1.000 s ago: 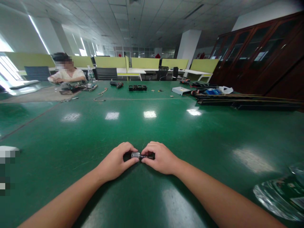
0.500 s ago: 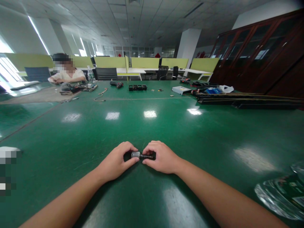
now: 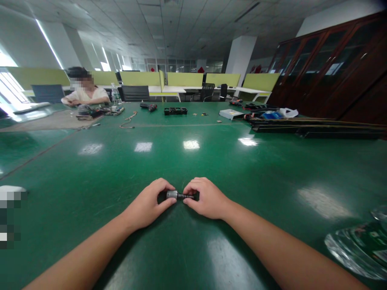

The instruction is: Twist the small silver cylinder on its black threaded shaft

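A small metal part with a silver cylinder [image 3: 172,194] at its left end and a thin dark grooved stem [image 3: 188,196] at its right end lies sideways between my hands. My left hand [image 3: 146,205] pinches the cylinder between thumb and fingertips. Around the stem, the thumb and bent fingers of my right hand [image 3: 208,200] close from the other side. A short gap separates the two sets of fingertips. Both hands are low over the green tabletop [image 3: 169,165]; whether the part touches it, I cannot tell.
A clear plastic bottle [image 3: 356,249] is at the near right. Across the table are a power drill [image 3: 148,106], a black slotted part [image 3: 175,111], a grey metal box [image 3: 231,114] and long dark bars [image 3: 317,128]. A person [image 3: 86,94] sits at the far left.
Both hands and the metal part have shifted very slightly away from me. My right hand's fingertips have moved a little to the right, widening the gap between the hands.
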The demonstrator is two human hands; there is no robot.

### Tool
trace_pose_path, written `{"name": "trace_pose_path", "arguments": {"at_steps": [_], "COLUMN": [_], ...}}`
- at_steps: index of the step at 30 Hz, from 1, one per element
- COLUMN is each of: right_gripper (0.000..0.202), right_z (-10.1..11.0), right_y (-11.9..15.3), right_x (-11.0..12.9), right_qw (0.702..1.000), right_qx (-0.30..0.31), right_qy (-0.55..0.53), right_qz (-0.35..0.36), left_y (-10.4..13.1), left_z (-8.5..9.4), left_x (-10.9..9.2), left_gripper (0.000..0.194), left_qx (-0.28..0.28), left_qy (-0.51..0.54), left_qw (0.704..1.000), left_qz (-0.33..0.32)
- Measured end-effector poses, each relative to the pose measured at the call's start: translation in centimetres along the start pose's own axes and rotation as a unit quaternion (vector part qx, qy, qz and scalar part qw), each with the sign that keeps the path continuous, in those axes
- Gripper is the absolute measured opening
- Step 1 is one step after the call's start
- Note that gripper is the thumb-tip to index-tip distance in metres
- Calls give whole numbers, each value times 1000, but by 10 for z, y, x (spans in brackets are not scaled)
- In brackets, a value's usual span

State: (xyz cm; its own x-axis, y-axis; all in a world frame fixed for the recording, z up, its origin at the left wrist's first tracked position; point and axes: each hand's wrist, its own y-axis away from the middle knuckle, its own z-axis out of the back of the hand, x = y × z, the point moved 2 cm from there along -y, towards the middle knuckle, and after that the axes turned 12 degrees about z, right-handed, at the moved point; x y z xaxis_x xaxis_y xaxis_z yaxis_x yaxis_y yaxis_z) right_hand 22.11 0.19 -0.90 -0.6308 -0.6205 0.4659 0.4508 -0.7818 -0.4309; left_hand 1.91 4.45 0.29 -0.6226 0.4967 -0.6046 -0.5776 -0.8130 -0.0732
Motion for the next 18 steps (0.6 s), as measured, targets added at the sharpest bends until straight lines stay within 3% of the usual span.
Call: {"name": "trace_pose_path", "arguments": {"at_steps": [18], "right_gripper": [8], "right_z": [5], "right_y": [0], "right_x": [0], "right_qw": [999], "right_qx": [-14], "right_qy": [31], "right_qz": [-30], "left_y": [0], "left_z": [2], "left_x": [-2], "left_gripper": [16], "left_qx": [-12], "left_qy": [-2], "left_qw": [1000], "left_qz": [13]}}
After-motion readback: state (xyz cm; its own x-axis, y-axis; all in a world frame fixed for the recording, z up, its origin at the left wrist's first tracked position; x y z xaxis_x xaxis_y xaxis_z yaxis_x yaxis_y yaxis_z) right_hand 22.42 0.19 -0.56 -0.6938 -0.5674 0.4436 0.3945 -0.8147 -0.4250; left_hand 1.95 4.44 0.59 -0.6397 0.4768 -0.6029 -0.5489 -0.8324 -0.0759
